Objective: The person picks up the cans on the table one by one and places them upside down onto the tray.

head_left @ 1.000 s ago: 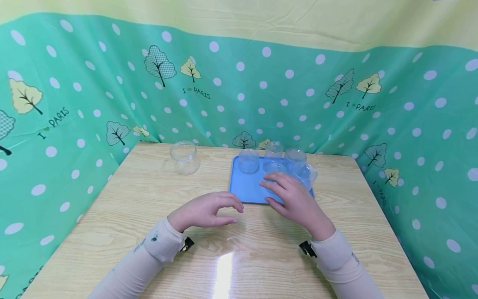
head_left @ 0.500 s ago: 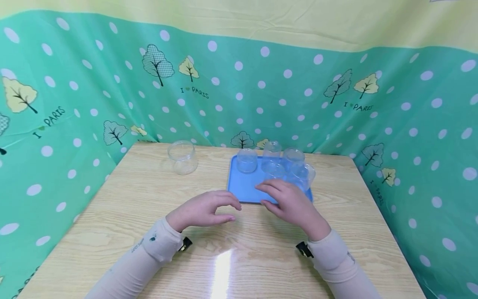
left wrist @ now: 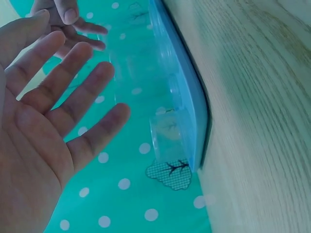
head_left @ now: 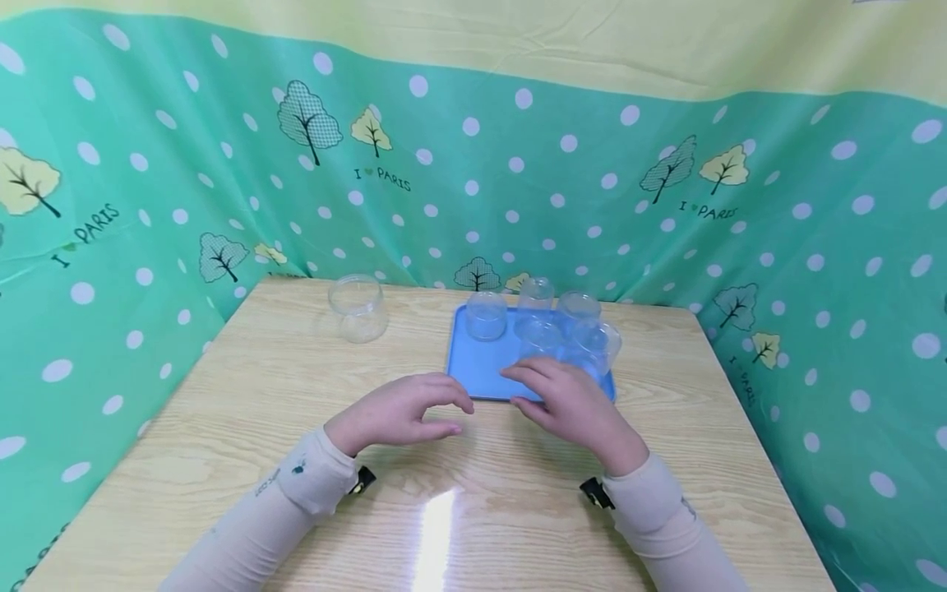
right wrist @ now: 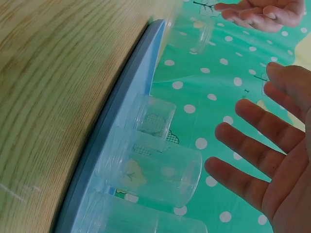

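Observation:
My left hand (head_left: 403,409) hovers above the table in front of the tray's near left corner, its fingers loosely bent and holding nothing. My right hand (head_left: 575,404) is over the near right part of the blue tray (head_left: 479,374), fingers spread, also with nothing in it. Several clear plastic jars stand on the tray. One jar (head_left: 486,317) is at the back left; others, such as a taller jar (head_left: 536,296) and a jar (head_left: 538,335) just beyond my right fingers, cluster to the right. In the right wrist view, a jar (right wrist: 160,170) appears apart from the fingertips.
A larger clear jar (head_left: 359,311) stands on the wooden table (head_left: 296,362) at the back left, off the tray. A green dotted curtain (head_left: 473,164) closes in the back and sides of the table.
My right hand has drawn back a little toward me and left, uncovering more of the jars. My left hand keeps almost the same pose. The head view has shifted slightly; the jars stay put.

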`<state>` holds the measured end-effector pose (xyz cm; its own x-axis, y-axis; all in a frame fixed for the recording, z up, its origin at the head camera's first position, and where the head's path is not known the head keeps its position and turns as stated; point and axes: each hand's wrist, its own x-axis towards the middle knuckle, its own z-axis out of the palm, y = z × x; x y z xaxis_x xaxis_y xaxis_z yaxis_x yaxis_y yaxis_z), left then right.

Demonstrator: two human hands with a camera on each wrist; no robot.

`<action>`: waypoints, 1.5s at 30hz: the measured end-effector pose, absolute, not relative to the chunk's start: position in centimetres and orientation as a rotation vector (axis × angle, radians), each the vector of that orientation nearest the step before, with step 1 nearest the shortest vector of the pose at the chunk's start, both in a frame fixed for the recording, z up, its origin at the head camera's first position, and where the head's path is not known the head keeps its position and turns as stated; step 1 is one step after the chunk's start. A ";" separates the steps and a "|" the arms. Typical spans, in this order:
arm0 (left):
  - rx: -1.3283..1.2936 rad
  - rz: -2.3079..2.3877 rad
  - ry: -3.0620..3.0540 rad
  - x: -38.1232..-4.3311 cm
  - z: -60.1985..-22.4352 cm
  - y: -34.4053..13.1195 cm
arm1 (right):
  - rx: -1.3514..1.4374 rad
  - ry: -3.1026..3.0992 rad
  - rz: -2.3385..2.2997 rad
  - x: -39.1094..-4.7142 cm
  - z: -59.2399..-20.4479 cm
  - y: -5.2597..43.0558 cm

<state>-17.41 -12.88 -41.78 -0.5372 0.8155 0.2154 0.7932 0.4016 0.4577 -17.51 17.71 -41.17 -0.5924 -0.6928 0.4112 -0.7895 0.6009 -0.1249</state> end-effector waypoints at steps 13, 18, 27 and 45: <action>1.513 0.783 2.519 -17.8 -42.3 -12.6 | 1.156 -2.529 0.420 -17.6 -40.8 17.8; 1.544 0.651 2.524 -17.9 -41.6 -13.0 | 1.166 -2.518 0.421 -17.5 -40.9 17.9; 1.567 0.400 2.529 -18.9 -39.9 -13.7 | 1.187 -2.535 0.417 -17.5 -40.9 18.1; 1.525 0.056 2.550 -22.9 -34.8 -13.9 | 1.203 -2.593 0.384 -17.3 -41.0 17.9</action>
